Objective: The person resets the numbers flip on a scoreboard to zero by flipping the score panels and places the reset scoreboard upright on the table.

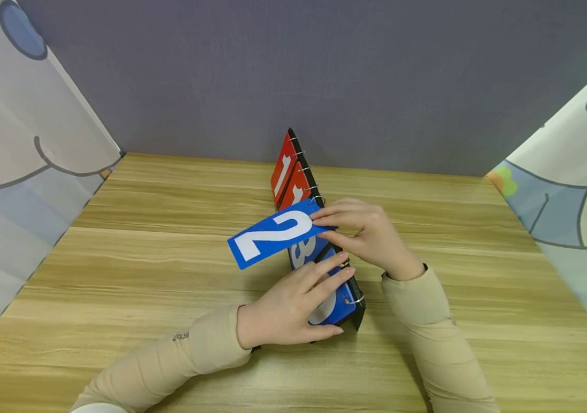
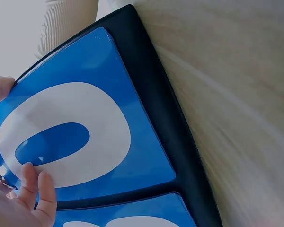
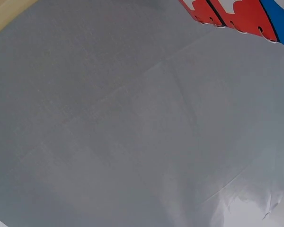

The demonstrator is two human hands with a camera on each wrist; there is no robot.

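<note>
A tabletop flip scoreboard (image 1: 357,312) with ring-bound red and blue number cards stands on the table, its row of rings running away from me. My right hand (image 1: 360,229) pinches a blue card with a white 2 (image 1: 278,232) close to its ring end; the card sticks out to the left, lifted off the cards below. A blue card with an 8 (image 1: 303,249) shows partly under it. My left hand (image 1: 293,304) rests with spread fingers on the near blue 0 card (image 2: 116,123), fingertips at the ringed top edge. The right wrist view barely catches the right hand.
Red cards with white 1s (image 1: 282,172) hang at the scoreboard's far end. The wooden table (image 1: 143,258) ends at a grey back wall (image 1: 293,69). Printed cartoon panels (image 1: 4,143) flank it on both sides.
</note>
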